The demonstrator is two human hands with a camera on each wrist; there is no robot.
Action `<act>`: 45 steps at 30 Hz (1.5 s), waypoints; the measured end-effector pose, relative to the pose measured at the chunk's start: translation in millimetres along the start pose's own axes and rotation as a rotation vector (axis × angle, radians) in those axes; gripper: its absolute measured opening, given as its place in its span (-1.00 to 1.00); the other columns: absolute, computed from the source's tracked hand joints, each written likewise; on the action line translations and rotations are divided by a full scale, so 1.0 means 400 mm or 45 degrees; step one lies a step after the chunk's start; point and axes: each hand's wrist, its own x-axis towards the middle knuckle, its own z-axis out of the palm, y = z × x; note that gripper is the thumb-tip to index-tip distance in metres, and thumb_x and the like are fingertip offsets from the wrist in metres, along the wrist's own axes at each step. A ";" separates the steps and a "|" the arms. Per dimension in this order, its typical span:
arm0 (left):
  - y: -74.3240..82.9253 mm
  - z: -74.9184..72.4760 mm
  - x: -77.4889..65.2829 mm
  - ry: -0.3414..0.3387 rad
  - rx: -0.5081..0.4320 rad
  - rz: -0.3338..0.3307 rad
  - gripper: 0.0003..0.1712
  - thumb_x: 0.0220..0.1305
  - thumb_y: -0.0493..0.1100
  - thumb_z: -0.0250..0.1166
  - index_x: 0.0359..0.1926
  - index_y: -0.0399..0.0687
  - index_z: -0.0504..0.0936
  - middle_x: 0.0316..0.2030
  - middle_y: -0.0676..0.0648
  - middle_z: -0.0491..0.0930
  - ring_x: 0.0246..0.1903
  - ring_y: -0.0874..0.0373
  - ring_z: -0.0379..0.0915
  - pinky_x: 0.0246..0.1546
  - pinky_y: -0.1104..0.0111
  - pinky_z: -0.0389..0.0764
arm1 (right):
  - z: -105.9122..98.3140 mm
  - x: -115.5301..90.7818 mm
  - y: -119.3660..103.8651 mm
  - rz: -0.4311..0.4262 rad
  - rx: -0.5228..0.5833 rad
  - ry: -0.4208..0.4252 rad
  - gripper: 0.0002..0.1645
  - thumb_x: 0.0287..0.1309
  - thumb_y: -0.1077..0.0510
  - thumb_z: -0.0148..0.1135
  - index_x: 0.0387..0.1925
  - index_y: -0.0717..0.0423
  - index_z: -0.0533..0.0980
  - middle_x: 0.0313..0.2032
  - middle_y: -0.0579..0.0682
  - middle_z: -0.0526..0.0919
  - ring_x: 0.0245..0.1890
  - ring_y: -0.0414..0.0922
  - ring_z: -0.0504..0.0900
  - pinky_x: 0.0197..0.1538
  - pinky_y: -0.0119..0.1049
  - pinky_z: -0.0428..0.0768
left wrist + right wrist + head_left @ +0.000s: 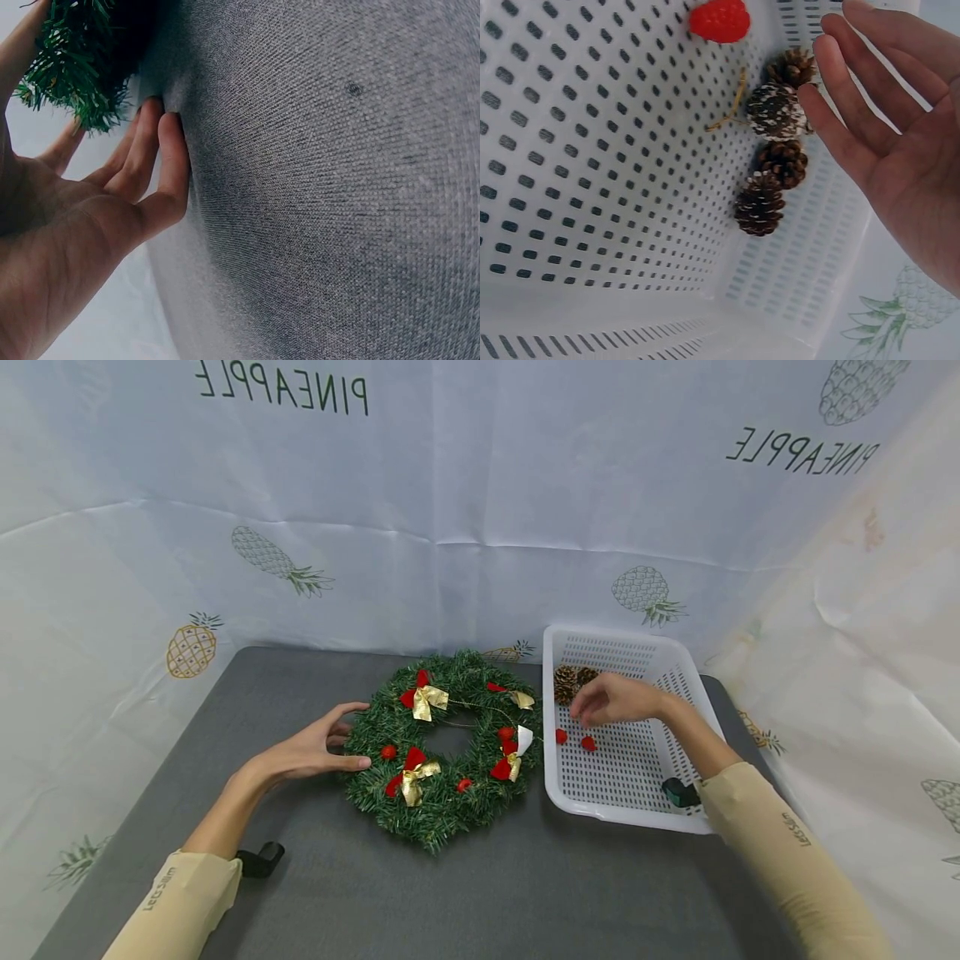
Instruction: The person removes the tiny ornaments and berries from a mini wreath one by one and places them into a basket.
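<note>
Green bristly needles form the round wreath (442, 817) at the centre of the head view, dotted with small red balls (387, 752) and bows (428, 701) of fuzzy-looking red and shiny gold ribbon. It lies flat on a grey table (337, 897) whose cover shows a fine knit weave in the left wrist view. At the right of the head view stands a white plastic basket (633, 777), its floor and walls pierced with rows of slots. Brown scaly pine cones (760, 204) gather along its far left side, one flecked with white, with a thin gold string (736, 101) close by. Two loose berries (588, 743), red and lumpy, lie on the basket floor.

The left hand (303, 753) is spread at the wreath's left edge, thumb and forefinger wide apart against the needles, the other fingers gently bent under the rim. The right hand (618, 700) hangs over the left part of the basket, fingers loosely curved and slightly parted, nothing visible between them.

The wreath sits just right of the left fingertips. The loose berries lie below the right fingertips in the head view, and the pine cones are just beyond them; whether those fingers touch a cone cannot be told.
</note>
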 end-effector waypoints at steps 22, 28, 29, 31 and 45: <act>0.002 0.001 0.000 -0.002 0.003 -0.008 0.17 0.44 0.11 0.48 0.76 0.10 -0.08 0.63 -0.59 0.03 0.57 -0.66 0.10 0.32 -0.41 0.53 | -0.018 0.006 -0.085 -0.089 -0.038 0.141 -0.78 0.38 0.29 0.45 0.02 0.19 0.75 -0.04 0.09 0.85 0.00 0.01 0.85 0.08 -0.35 0.81; 0.003 0.001 0.000 -0.002 -0.001 -0.014 0.17 0.43 0.12 0.49 0.77 0.11 -0.09 0.63 -0.59 0.04 0.57 -0.65 0.11 0.32 -0.40 0.53 | -0.014 0.018 -0.118 -0.120 -0.015 0.143 -0.77 0.39 0.31 0.43 0.03 0.24 0.74 -0.02 0.21 0.84 0.03 0.03 0.85 0.11 -0.34 0.80; 0.003 0.001 0.000 -0.002 -0.002 -0.016 0.17 0.44 0.12 0.49 0.77 0.11 -0.09 0.63 -0.59 0.04 0.57 -0.65 0.11 0.32 -0.41 0.53 | -0.013 0.020 -0.122 -0.125 -0.021 0.144 -0.78 0.39 0.30 0.44 0.03 0.22 0.75 -0.02 0.21 0.84 0.02 -0.02 0.85 0.11 -0.34 0.80; 0.005 0.001 0.000 -0.002 -0.003 -0.018 0.18 0.43 0.12 0.49 0.77 0.11 -0.09 0.63 -0.59 0.04 0.57 -0.64 0.11 0.33 -0.41 0.52 | -0.011 0.026 -0.129 -0.136 -0.031 0.143 -0.78 0.39 0.27 0.45 0.02 0.18 0.76 -0.03 0.18 0.85 -0.01 -0.08 0.85 0.10 -0.34 0.80; -0.004 0.001 0.002 0.006 0.002 0.000 0.17 0.43 0.10 0.49 0.76 0.07 -0.07 0.63 -0.60 0.04 0.56 -0.65 0.12 0.33 -0.42 0.52 | 0.019 0.081 -0.191 -0.209 -0.179 0.099 -0.76 0.42 0.14 0.46 0.02 0.15 0.78 -0.05 0.00 0.87 -0.03 -0.14 0.81 0.17 -0.11 0.79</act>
